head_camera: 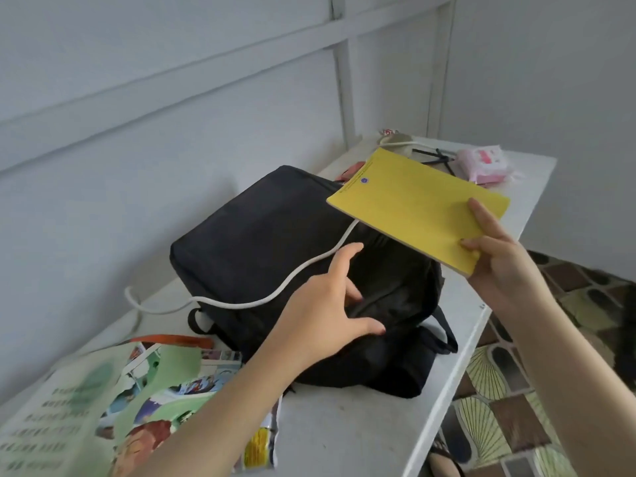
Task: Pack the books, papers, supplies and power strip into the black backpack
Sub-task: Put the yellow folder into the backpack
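Observation:
The black backpack [247,235] lies flat on the white table [344,425], its opening toward me. A white power cord [285,284] runs across its top and off to the left. My right hand [499,256] grips a thin yellow book [413,204] by its near corner and holds it tilted in the air above the bag's right side. My left hand [330,304] has spread fingers that reach into the bag's opening and touch the black fabric. Colourful papers and a green booklet [103,401] lie at the table's near left.
At the table's far end lie a pink packet [481,163], black clips or a pen [437,156] and a cream-coloured object where the cord ends [395,139]. An orange strip [172,339] lies behind the papers. A white wall rail runs behind; patterned floor lies to the right.

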